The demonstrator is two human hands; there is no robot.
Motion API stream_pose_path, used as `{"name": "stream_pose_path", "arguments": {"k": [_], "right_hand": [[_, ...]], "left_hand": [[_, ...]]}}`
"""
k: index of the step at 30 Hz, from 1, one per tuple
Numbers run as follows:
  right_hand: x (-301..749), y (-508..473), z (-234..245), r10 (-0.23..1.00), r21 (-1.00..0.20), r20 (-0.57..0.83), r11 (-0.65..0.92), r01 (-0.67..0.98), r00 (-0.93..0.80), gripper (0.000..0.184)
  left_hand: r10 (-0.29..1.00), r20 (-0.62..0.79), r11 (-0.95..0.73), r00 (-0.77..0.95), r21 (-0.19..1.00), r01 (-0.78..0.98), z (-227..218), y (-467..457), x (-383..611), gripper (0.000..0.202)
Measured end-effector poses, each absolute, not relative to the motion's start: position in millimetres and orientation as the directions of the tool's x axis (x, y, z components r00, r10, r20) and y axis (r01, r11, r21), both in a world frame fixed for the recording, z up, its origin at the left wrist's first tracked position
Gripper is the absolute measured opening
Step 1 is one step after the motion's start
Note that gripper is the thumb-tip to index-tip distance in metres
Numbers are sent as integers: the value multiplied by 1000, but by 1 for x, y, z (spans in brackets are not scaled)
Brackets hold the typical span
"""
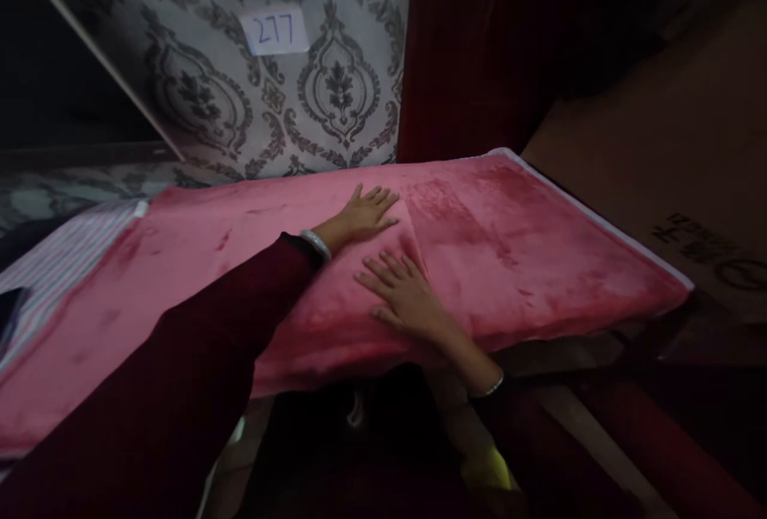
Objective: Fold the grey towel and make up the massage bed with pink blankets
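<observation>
A pink plush blanket lies spread over a long flat surface, its nap darker in patches. My left hand rests flat on it toward the back, fingers spread and pointing right. Nearer to me, my right hand also lies flat on the blanket, fingers apart and pointing up and left. A faint crease runs through the cloth just right of both hands. Neither hand holds anything. Each wrist wears a silver-coloured bangle, and both sleeves are dark maroon.
Patterned wallpaper with a paper marked 277 rises behind. A cardboard box stands at right beside a dark red panel. A striped cloth lies at left, below a dark screen-like panel.
</observation>
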State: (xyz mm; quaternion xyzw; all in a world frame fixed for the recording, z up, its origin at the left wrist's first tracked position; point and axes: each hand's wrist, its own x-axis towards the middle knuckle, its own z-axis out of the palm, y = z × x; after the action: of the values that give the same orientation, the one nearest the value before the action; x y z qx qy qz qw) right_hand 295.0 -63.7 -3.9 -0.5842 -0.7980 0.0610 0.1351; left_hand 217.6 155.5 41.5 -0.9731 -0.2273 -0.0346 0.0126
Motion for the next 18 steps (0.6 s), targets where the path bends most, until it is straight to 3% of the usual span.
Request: {"name": "stream_pose_path", "arguments": {"k": [5,10,14,18], "right_hand": [[296,-64,-8,953,-229,122,298,927,-276,68],[297,-64,-11,947,-182,126,316,931,-297,65],[297,-63,-12,949,-147,118,308,940,-292,64],[295,-67,-9,953,-94,138,283,954,-269,61]], "left_hand": [[506,40,-863,862,6,506,61,102,135,71],[595,36,-803,803,-7,596,26,46,49,71],[625,74,-780,777,15,626,3,37,40,67],[618,63,-786,783,41,617,11,40,47,66]]}}
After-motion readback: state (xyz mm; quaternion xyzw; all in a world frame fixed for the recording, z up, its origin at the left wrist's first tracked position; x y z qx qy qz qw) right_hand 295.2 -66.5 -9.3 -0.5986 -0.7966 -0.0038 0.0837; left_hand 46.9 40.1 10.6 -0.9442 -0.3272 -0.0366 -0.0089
